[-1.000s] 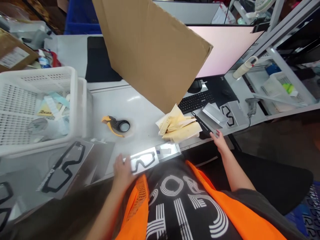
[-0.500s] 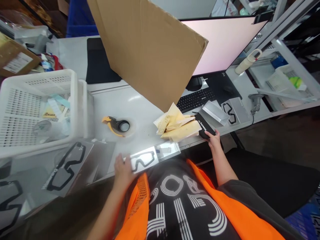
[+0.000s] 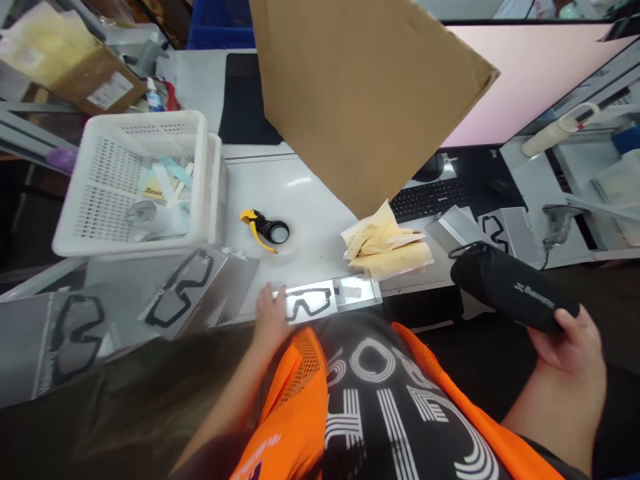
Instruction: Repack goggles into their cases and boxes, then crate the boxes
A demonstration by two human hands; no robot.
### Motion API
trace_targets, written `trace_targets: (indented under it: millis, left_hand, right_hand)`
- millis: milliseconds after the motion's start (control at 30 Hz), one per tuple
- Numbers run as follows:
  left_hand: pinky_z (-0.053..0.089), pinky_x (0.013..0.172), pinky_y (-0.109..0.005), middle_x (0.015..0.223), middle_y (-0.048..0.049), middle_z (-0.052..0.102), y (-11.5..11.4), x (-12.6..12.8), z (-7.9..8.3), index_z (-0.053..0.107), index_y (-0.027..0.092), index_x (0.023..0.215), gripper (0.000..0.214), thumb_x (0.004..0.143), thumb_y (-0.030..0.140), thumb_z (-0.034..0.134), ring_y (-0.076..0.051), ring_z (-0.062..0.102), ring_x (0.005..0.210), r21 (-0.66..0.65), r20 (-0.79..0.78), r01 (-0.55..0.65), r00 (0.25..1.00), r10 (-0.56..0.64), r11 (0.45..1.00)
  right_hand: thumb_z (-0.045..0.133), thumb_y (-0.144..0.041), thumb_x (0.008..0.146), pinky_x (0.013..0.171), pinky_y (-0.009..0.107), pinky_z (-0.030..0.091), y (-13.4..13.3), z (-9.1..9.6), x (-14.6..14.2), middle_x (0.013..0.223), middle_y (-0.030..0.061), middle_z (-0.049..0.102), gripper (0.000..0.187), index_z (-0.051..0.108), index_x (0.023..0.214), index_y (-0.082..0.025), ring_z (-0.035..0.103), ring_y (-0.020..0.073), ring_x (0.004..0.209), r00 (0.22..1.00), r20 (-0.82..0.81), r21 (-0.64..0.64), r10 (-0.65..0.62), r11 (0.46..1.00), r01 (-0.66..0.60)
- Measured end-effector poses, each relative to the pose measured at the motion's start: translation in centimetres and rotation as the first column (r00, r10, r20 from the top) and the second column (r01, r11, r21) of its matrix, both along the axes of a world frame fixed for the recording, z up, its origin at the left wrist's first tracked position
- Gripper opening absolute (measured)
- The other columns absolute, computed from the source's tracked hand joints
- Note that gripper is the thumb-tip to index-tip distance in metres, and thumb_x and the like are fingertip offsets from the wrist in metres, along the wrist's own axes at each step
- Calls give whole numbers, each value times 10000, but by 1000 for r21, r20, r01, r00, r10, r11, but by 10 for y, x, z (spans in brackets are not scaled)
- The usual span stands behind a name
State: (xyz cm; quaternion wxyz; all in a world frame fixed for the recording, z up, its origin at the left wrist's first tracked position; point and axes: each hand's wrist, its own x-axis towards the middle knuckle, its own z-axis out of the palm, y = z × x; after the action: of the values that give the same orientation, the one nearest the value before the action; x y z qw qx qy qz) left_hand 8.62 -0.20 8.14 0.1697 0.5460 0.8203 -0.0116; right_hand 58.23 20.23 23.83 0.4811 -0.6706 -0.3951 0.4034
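Observation:
In my right hand is one end of a black glasses case with white lettering and a cord loop at its far end. The case is raised off to the right, past the table's front edge. My left hand rests at the left end of a flat box printed with a black goggle outline, fingers apart and touching it. The box's right part shows a shiny, silvery open section. Behind it lies a crumpled heap of yellowish paper. A black and yellow tape dispenser sits left of the paper.
A white perforated basket stands at the left, with several goggle boxes before it. A big cardboard flap rises over the table's middle. Behind at the right are a keyboard, a monitor and more silver boxes.
My right hand has lifted the black case off the table beside the paper and brought it right and nearer. My left hand stays at the flat box. The view has shifted left.

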Motion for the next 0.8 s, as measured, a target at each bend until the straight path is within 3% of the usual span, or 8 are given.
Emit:
trace_targets:
  millis: [33, 100, 200, 300, 400, 500, 733, 800]
  left_hand:
    - [330, 1146, -587, 1576, -335, 234, 0, 0, 0, 377, 97, 1466, 905, 701, 333, 800, -506, 268, 1465, 2, 3, -3, 1000, 3, 1000]
    - [336, 1144, -583, 1566, -340, 245, 0, 0, -1, 382, 84, 1465, 914, 688, 313, 806, -510, 287, 1452, 14, 11, 1, 1000, -2, 1000]
    - [343, 1144, -577, 1556, -341, 256, 0, 0, -1, 392, 75, 1452, 916, 672, 304, 813, -504, 316, 1436, 32, 31, 2, 1000, -3, 999]
    - [352, 1142, -574, 1557, -327, 266, 0, 0, 0, 408, 91, 1439, 876, 683, 302, 800, -490, 330, 1430, 52, 50, -5, 999, 2, 999]
    - [354, 1143, -575, 1549, -329, 279, 0, 0, 2, 425, 92, 1426, 851, 684, 284, 793, -486, 337, 1426, 63, 74, -6, 997, 2, 998]
    - [348, 1150, -572, 1539, -326, 294, -1, -1, 4, 434, 86, 1421, 825, 698, 284, 780, -479, 339, 1424, 81, 93, 3, 996, -10, 997]
    - [361, 1143, -562, 1518, -304, 311, -1, -7, 2, 427, 84, 1427, 859, 672, 288, 782, -468, 362, 1394, 101, 116, 3, 993, -15, 995]
    - [368, 1137, -561, 1512, -300, 313, -1, -8, 2, 425, 85, 1427, 868, 656, 267, 781, -469, 366, 1385, 93, 121, 2, 993, -14, 996]
  right_hand:
    - [814, -485, 604, 870, 551, 550, -5, 8, -13, 1226, 173, 657, 530, 714, 1088, -294, 667, 328, 1066, 997, -17, -44, 72, 996, -73]
    - [856, -520, 537, 890, 572, 558, -16, 7, -48, 1220, 181, 676, 699, 707, 1173, -270, 671, 362, 1090, 972, -77, -171, 222, 958, -232]
    - [910, -478, 502, 976, 554, 547, -33, -25, -104, 1254, 141, 680, 889, 641, 1312, -228, 660, 338, 1134, 918, 36, -272, 396, 888, -372]
    - [859, -535, 598, 970, 510, 564, -46, -60, -140, 1297, 139, 652, 850, 623, 1347, -209, 650, 316, 1138, 840, 284, -265, 462, 880, -394]
    - [787, -574, 684, 1034, 537, 520, -55, -75, -157, 1347, 164, 613, 782, 626, 1348, -193, 608, 344, 1211, 728, 490, -200, 479, 875, -441]
    - [739, -580, 739, 1115, 548, 444, -59, -83, -170, 1356, 173, 605, 745, 618, 1358, -184, 555, 354, 1286, 644, 581, -162, 497, 847, -507]
    - [695, -613, 788, 1061, 529, 485, -66, -116, -197, 1335, 216, 611, 789, 528, 1374, -112, 597, 339, 1236, 702, 419, -227, 576, 815, -534]
    - [640, -620, 840, 1071, 540, 474, -71, -116, -196, 1366, 223, 596, 765, 499, 1399, -119, 586, 339, 1258, 667, 409, -248, 623, 779, -576]
